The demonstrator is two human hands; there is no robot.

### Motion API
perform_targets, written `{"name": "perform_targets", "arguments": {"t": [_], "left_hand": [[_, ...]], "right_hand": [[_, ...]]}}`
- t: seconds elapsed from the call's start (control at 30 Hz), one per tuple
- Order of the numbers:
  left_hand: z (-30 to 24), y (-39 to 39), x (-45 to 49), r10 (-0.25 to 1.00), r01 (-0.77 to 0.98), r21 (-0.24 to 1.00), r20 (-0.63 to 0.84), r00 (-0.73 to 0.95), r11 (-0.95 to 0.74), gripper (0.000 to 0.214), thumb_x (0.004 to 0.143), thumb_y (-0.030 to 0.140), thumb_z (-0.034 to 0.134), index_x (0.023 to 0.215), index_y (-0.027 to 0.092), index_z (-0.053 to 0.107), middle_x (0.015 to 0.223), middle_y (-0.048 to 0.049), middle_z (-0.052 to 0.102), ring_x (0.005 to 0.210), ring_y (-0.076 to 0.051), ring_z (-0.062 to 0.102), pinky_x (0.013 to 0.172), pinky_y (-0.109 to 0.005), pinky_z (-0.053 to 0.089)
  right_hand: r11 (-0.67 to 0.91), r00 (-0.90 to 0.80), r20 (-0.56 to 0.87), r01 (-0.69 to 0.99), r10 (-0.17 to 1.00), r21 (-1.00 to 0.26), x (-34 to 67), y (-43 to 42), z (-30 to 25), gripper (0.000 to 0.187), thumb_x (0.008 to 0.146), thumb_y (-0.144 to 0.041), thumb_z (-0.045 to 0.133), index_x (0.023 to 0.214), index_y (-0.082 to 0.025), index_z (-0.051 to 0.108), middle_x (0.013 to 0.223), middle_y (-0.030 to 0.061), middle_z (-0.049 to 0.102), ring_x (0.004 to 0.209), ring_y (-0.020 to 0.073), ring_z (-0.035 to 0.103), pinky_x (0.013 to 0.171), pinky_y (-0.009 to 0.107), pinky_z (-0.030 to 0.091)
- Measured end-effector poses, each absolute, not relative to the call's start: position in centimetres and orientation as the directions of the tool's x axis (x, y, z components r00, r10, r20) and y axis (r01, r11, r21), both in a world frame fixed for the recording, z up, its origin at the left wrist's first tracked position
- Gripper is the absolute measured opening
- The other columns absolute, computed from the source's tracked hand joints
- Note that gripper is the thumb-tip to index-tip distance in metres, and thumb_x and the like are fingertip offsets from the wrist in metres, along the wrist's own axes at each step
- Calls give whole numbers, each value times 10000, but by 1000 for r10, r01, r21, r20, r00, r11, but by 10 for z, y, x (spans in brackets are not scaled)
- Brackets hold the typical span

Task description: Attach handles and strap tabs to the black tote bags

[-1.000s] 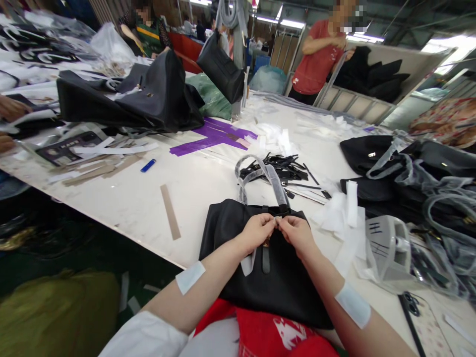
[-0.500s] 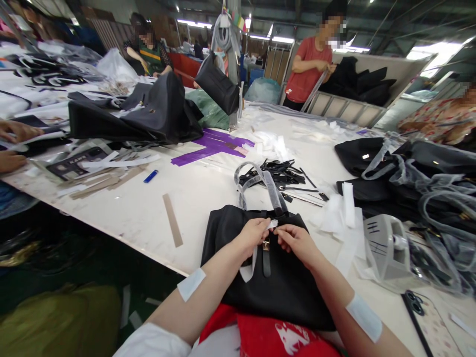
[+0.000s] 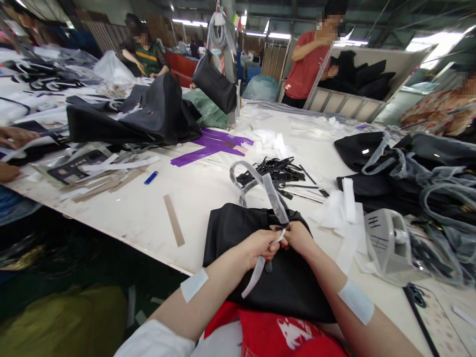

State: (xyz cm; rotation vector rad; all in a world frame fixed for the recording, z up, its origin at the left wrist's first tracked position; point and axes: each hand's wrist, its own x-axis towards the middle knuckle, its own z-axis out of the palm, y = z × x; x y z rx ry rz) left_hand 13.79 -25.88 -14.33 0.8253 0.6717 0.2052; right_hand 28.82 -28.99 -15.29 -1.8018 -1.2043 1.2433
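Note:
A black handbag (image 3: 238,233) lies flat at the near edge of the white table (image 3: 201,188), its wrapped handles (image 3: 260,186) pointing away from me. My left hand (image 3: 260,245) is closed on a white strip of wrapping (image 3: 256,275) that hangs down over the bag front. My right hand (image 3: 297,238) is closed too, pinching the same strip at the bag's clasp strap, fingertips touching the left hand. The clasp itself is hidden under my hands.
A grey tape dispenser (image 3: 386,243) and white paper scraps (image 3: 344,208) lie right of the bag. Black straps (image 3: 278,171) are piled behind it. More black bags (image 3: 409,168) sit right and far left (image 3: 148,109). A phone (image 3: 427,312) lies near right. Other people work around the table.
The white strip has come further off the clasp strap and now trails longer from my left hand. Both hands have dropped slightly toward me on the bag.

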Motion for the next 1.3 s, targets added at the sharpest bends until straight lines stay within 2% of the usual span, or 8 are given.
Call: {"name": "perform_targets", "arguments": {"t": [0.13, 0.23, 0.47, 0.6, 0.83, 0.97, 1.07, 1.3], "left_hand": [[-145, -264, 138, 848, 182, 983, -105, 519, 10, 369, 949, 390, 378, 754, 159, 590, 525, 27, 514, 457, -90, 441, 500, -210, 353], [-143, -261, 133, 866, 449, 786, 209, 454, -425, 343, 968, 330, 343, 858, 180, 631, 741, -31, 646, 716, -147, 599, 693, -252, 438], [-143, -267, 131, 773, 709, 309, 294, 563, -634, 279, 973, 268, 345, 1090, 189, 585, 813, -47, 642, 721, -167, 634, 638, -261, 458], [-147, -270, 132, 755, 720, 236, 292, 587, -652, 251, 944, 217, 387, 1136, 182, 545, 817, -43, 621, 710, -186, 631, 617, -284, 459], [-146, -263, 138, 845, 588, 627, 238, 479, -510, 227, 945, 205, 359, 998, 176, 578, 924, -67, 634, 810, -172, 607, 708, -273, 452], [-140, -252, 139, 827, 109, 979, -202, 524, 170, 250, 946, 275, 357, 785, 173, 518, 593, 33, 446, 453, -73, 377, 457, -188, 305], [-139, -242, 135, 533, -63, 740, -420, 735, 670, 196, 916, 234, 379, 763, 165, 480, 526, 88, 280, 365, -39, 152, 378, -167, 127], [-146, -233, 126, 232, -32, 416, -438, 868, 909, 132, 882, 181, 440, 787, 139, 522, 515, 91, 288, 345, -14, 151, 350, -123, 113]], "right_hand": [[-374, 149, -344, 288, 927, -882, 288, -292, -147, 388, 781, -517, 558, 598, -177, 600, 555, 39, 639, 460, 135, 566, 433, 232, 449], [-350, 157, -324, 186, 933, -918, 286, -298, -137, 461, 769, -610, 545, 723, -163, 646, 627, 55, 668, 500, 136, 586, 460, 233, 466], [-360, 175, -351, 17, 920, -933, 280, -301, -119, 662, 754, -777, 436, 651, -152, 630, 506, 41, 594, 410, 116, 517, 375, 212, 367], [-328, 163, -317, 47, 934, -944, 278, -301, -116, 540, 713, -690, 604, 672, -152, 638, 521, 25, 598, 419, 106, 506, 390, 205, 359], [-223, 134, -223, -15, 966, -975, 284, -306, -126, 355, 759, -518, 668, 730, -165, 637, 577, -5, 587, 491, 92, 481, 466, 208, 354], [-227, 120, -216, 93, 969, -969, 287, -304, -134, 359, 771, -528, 627, 757, -169, 627, 596, 0, 579, 513, 113, 488, 487, 230, 379], [-207, 120, -183, 231, 976, -951, 284, -302, -138, 336, 816, -515, 543, 774, -188, 610, 628, 7, 594, 544, 139, 523, 517, 256, 417], [-140, 177, -52, 535, 983, -833, 276, -303, -138, 258, 876, -413, 450, 764, -229, 591, 612, -6, 587, 559, 172, 541, 567, 291, 428]]}}
